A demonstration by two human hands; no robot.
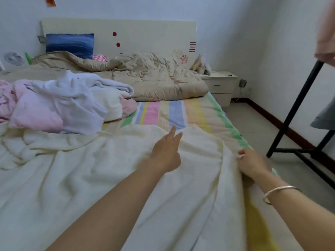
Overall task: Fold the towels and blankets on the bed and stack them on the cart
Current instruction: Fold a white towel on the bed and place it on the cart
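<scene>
At the foot end of the bed (174,113), cream blanket (108,178) is spread loose and wrinkled across the mattress, not folded.

- Right hand (251,163): at the bed's right edge, pinching the blanket's border between thumb and fingertips.
- Left hand (166,153): mid-bed, over the blanket's far edge, two fingers straight and lying on the cloth. Grips nothing.

Status, my read:
- Step in hand: squaring up the cream blanket for its first fold. No fold line visible.
- Pile of pink and white towels (59,105) sits crumpled on the bed's left half, beyond the blanket. None folded.
- Beige quilt (154,77) is bunched at the head of the bed. Can't tell whether it counts as task laundry.
- No folded stack anywhere in view.
- Black frame (299,109) stands on the floor off the bed's right side with cloth hanging from it. Can't tell if that's the cart; no shelf or stack shows on it.

So roughly zero done: every piece left to fold, then all of it to move off the bed. Early stage.
</scene>
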